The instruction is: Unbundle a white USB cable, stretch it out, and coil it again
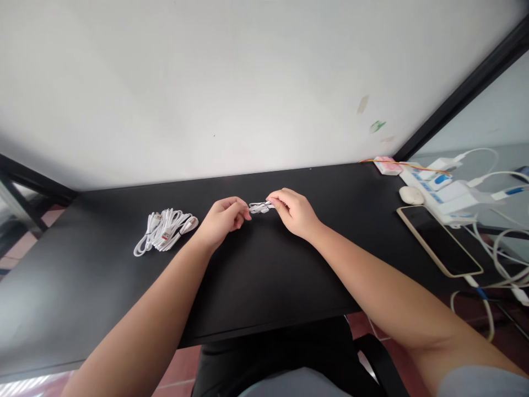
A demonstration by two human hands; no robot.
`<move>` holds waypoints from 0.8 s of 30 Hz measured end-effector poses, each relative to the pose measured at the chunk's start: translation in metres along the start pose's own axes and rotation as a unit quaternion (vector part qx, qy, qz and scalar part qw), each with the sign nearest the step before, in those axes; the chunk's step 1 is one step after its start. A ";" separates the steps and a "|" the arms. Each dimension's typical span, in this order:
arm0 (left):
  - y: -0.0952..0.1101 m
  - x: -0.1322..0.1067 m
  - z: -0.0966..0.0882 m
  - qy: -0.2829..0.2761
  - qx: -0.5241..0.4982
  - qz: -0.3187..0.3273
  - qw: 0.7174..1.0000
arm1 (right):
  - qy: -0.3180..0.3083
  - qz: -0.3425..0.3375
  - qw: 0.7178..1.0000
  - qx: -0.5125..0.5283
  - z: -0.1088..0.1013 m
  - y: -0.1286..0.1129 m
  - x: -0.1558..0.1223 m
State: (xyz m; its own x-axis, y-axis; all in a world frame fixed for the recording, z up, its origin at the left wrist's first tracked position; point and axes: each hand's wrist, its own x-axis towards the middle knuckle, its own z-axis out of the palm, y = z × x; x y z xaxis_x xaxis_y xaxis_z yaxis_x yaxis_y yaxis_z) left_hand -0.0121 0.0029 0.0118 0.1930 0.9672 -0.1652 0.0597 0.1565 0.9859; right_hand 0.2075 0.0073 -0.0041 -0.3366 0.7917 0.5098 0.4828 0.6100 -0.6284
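Between my two hands, just above the black table (248,286), is a small coiled white cable (259,208). My left hand (225,219) pinches its left end, with the fingers curled in. At the other end, the thumb and forefinger of my right hand (294,211) close on the cable, near what looks like a dark tie. To the left of my left hand lies a pile of bundled white cables (167,230); metal plugs and dark ties show among them.
At the right, a phone (440,240) lies plugged in beside a white power strip (430,190) with several chargers. A white rounded case (411,195) and a pink box (387,165) sit near it. Loose cords hang off the right edge. A white wall (231,88) stands behind.
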 end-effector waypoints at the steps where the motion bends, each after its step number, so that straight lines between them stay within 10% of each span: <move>1: 0.000 -0.001 0.001 0.028 0.038 0.041 0.998 | 0.001 0.011 1.000 0.007 -0.001 0.001 0.000; 24: -0.001 -0.012 0.012 0.096 0.279 0.283 0.913 | -0.059 0.040 0.997 0.028 0.002 0.003 0.000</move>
State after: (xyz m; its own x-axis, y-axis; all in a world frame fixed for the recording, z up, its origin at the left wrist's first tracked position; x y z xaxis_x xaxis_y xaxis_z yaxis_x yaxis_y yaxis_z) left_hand -0.0028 -0.0112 0.0125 0.1763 0.8872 0.4264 0.5030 -0.4535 0.7358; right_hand 0.2073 0.0090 -0.0071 -0.3934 0.8347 0.3854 0.4670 0.5425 -0.6983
